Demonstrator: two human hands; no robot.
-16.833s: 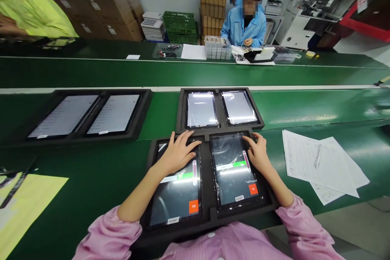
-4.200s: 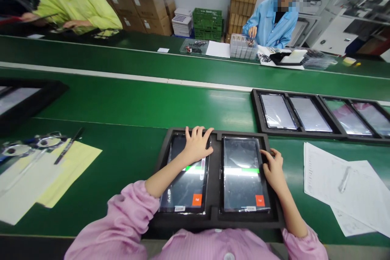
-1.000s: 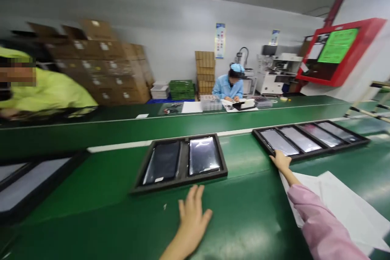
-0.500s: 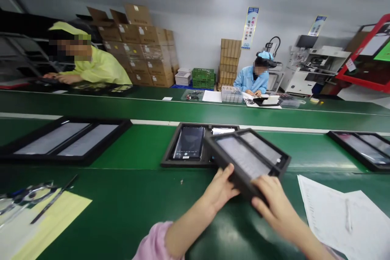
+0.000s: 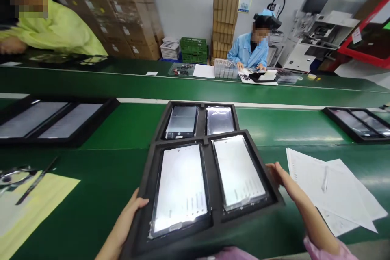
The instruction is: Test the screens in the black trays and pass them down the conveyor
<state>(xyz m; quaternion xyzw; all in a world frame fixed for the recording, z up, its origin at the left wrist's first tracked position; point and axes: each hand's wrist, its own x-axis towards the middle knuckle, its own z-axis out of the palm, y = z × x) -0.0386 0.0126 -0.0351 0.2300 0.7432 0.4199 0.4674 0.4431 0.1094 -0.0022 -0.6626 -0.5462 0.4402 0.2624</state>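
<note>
Bright, even overhead light is filling the room, throwing only faint shadows on the glossy green conveyor belt (image 5: pixel 128 126), which is catching pale streaks of glare. The two white screens in the black foam tray (image 5: pixel 210 211) nearest the belt's front edge are glowing almost blown out. Toward the frame edges everything is bending and softening; the yellow-green jacketed person (image 5: pixel 55 28) is blurring.

Black two-tablet tray (image 5: pixel 210 142), screens lit
</note>
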